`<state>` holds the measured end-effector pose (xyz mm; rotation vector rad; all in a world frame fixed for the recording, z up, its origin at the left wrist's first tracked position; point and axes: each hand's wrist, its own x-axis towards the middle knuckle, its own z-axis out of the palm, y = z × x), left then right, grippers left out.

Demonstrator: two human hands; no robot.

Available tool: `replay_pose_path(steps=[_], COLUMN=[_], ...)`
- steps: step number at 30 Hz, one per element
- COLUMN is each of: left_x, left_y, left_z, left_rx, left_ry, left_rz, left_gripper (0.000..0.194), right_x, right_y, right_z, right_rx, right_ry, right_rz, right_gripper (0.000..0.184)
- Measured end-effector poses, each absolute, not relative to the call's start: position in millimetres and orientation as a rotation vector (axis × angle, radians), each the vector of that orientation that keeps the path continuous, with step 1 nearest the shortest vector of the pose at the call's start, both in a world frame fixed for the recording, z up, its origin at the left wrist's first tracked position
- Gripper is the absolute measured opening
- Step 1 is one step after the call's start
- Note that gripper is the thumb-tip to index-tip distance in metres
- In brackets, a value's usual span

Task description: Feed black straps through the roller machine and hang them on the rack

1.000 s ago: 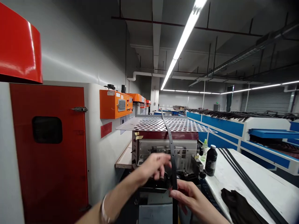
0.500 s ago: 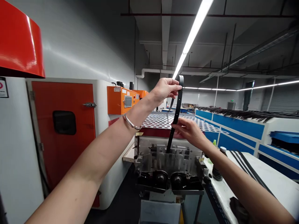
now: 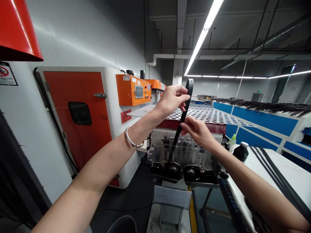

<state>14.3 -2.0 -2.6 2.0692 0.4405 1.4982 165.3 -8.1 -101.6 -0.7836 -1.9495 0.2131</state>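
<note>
A long black belt strap with small holes hangs in front of me, its top curving over backward. My left hand pinches it near the top between thumb and fingers. Lower down, my right hand is closed on the same strap with thumb and fingertips. The strap slants down to the left, and its lower end reaches the clear guard plate of a machine, close to the left black roller. A second roller sits beside it.
Behind the machine is a white perforated sheet. An orange control box and orange door stand left. On the right-hand white table lie black straps, near a dark bottle. A bin stands below.
The view has tilted down and turned a little left. Both hands keep hold of the strap, now closer together, and its lower end has moved down toward the left roller.
</note>
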Motion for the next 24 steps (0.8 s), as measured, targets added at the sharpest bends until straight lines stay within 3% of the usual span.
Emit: replay_pose_path(steps=[15, 19, 24], left_x=[19.5, 20.8, 25.9], left_y=[6.6, 11.3, 15.2], left_z=[-17.4, -34.3, -59.5], left_rx=[2.123, 2.092, 2.119], left_ry=[0.505, 0.582, 0.649], left_rz=[1.463, 1.408, 1.341], left_gripper=[0.01, 0.01, 0.009], right_x=[188.2, 194.8, 204.1], right_y=[-16.0, -24.0, -53.9], right_z=[-104.7, -117.3, -141.0], right_rx=[-0.943, -1.039, -1.096], right_ry=[-2.023, -2.037, -1.919], right_rz=[0.172, 0.11, 0.014], right_gripper=[0.026, 0.018, 0.029])
